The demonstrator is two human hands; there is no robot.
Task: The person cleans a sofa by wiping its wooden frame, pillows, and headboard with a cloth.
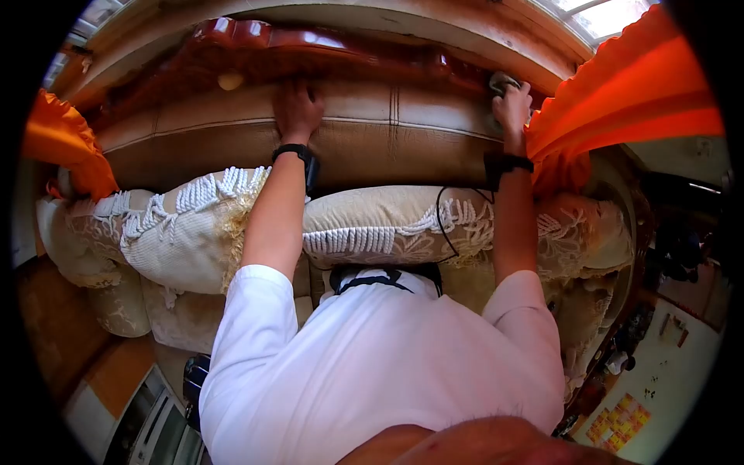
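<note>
My left hand [298,112] rests on the tan leather back of the sofa [353,105], just below its carved, polished red-brown wooden top rail [310,50]. Its thumb stands apart from the fingers, and nothing shows in it. Further right, my right hand [513,108] is closed around a bunched grey-green cloth [502,80] at the right end of the rail. Most of the cloth is hidden by the fingers. Dark bands circle both wrists.
Cream fringed cushion covers [349,209] lie between me and the leather. An orange curtain [628,85] hangs close beside my right hand, and another orange curtain [66,143] is at far left. A thin black cable [440,225] loops near my right forearm. A window [601,15] is behind.
</note>
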